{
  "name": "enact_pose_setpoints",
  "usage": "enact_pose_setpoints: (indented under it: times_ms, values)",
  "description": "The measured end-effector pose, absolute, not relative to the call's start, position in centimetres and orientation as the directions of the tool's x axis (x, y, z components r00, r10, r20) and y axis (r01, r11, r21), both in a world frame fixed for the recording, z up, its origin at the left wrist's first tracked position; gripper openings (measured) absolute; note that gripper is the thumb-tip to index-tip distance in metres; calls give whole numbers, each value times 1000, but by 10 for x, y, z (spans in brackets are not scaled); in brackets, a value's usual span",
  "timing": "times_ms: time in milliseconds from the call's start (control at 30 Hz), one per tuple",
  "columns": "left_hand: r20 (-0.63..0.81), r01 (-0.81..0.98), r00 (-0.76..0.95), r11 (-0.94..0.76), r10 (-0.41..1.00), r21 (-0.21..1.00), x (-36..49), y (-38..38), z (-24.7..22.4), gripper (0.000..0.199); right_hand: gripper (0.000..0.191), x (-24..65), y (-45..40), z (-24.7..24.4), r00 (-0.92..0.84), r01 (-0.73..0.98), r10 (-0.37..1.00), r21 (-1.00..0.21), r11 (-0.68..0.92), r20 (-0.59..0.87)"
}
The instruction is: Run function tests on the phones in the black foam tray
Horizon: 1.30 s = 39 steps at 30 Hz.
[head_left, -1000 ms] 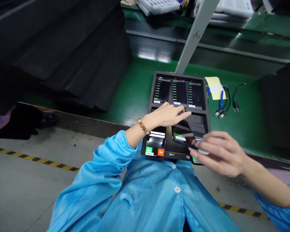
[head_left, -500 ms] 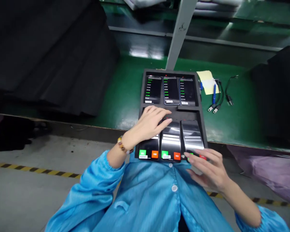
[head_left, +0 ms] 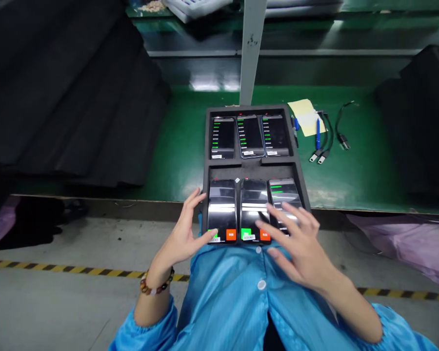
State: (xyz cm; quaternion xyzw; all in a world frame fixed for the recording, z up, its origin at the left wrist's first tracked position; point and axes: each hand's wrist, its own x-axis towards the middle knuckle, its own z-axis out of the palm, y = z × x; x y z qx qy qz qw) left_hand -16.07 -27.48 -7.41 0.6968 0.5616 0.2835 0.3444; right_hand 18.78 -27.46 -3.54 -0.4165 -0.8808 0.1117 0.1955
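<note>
A black tray (head_left: 223, 163) juts over the near edge of the green surface (head_left: 185, 141), and a crossbar divides it into two compartments. In the far one lie three phones, screens up, with green and white lines of text: the left phone (head_left: 223, 139) nearly straight, the middle phone (head_left: 250, 136) slightly skewed, the right phone (head_left: 276, 136) just beside it. Each has a white label near its lower end.

The near compartment also holds three. The near-left phone (head_left: 222, 204) shows a green and a red block; the left hand (head_left: 185, 236) is at its corner, thumb over the green block, grip spread wide and holding nothing. The near-middle phone (head_left: 254, 200) has the same two blocks. The right hand (head_left: 300, 248) reaches across it and the near-right phone (head_left: 283, 192), fingers parted, grip empty; whether the fingertips touch glass cannot be told. Green lines show atop the near-right screen.

Black sheeting (head_left: 76, 97) covers the surface's left end. A grey post (head_left: 251, 58) rises behind the tray. To its right lie yellow paper (head_left: 303, 114), a blue pen (head_left: 318, 134) and short black cables (head_left: 338, 131), then a dark bulky shape (head_left: 424, 112). Below, yellow-and-black tape (head_left: 76, 269) crosses the grey floor (head_left: 58, 302).
</note>
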Motion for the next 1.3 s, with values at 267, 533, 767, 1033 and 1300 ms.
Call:
enact_pose_setpoints:
  times_ms: [267,533,767,1033,1300]
  values:
    - [67,570,168,-152,983,807,-162,-262,-73,68,47,258,-275,-52,-311,718,902,-547,430,300]
    - [195,653,102,-213,975,726,-154,-245,-72,44,46,244,-264,-65,-315,719,911,-560,411,265]
    - [228,668,103,-237,968,705,-149,-251,-72,36,47,234,-259,-53,-374,777,905,-465,425,202]
    - [346,699,220,-394,912,597,-155,-263,-68,27,42,198,-259,-37,-601,617,777,-509,599,186]
    - [361,655,341,-495,868,571,-158,-268,-62,29,41,223,-254,-39,-281,765,934,-537,357,221]
